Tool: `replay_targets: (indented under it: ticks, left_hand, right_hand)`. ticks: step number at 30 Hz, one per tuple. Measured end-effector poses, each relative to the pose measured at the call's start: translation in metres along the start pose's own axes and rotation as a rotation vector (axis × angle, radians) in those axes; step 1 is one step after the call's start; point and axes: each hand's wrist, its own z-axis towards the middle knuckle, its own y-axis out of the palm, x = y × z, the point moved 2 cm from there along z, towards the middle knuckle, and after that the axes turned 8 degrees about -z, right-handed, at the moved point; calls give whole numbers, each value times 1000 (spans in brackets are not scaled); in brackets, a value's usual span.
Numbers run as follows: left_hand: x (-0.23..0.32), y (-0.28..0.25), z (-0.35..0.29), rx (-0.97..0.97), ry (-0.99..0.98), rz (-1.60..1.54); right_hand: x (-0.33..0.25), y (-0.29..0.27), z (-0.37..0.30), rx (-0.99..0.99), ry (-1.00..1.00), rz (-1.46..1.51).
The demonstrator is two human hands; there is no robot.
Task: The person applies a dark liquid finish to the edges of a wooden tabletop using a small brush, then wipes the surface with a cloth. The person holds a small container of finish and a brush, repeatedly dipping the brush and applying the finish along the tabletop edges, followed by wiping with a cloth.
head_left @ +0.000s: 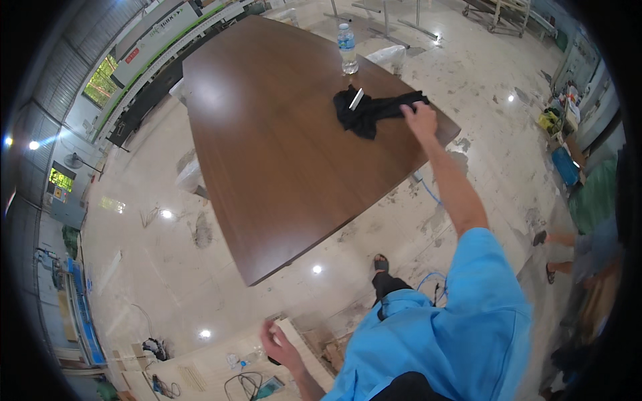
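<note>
A crumpled black cloth (364,119) lies near the right edge of a large brown wooden panel (287,140). My right hand (421,121) reaches across and has its fingers closed on the cloth's right end. On top of the cloth rests a small, flat white piece (356,99). Behind it a clear plastic water bottle (347,50) with a blue label stands upright on the panel. Down at the lower left, my left hand (281,345) hangs over a pale workbench (194,367), fingers loosely bent and apart, with nothing visible in them.
Cables (244,385) and small items lie on the workbench. A long machine (157,53) stands at the far left, and metal stands (384,23) are at the back. Another person's legs (565,254) show at the right. A blue hose (428,190) runs over the floor.
</note>
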Motion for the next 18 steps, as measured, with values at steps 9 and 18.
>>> replay_targets:
  ticks: [9, 18]
  left_hand:
    - [168, 326, 168, -534, 515, -172]
    - [158, 570, 212, -771, 692, 175]
  right_hand:
    - [-88, 95, -25, -56, -350, 60]
    - [-52, 60, -55, -105, -464, 309]
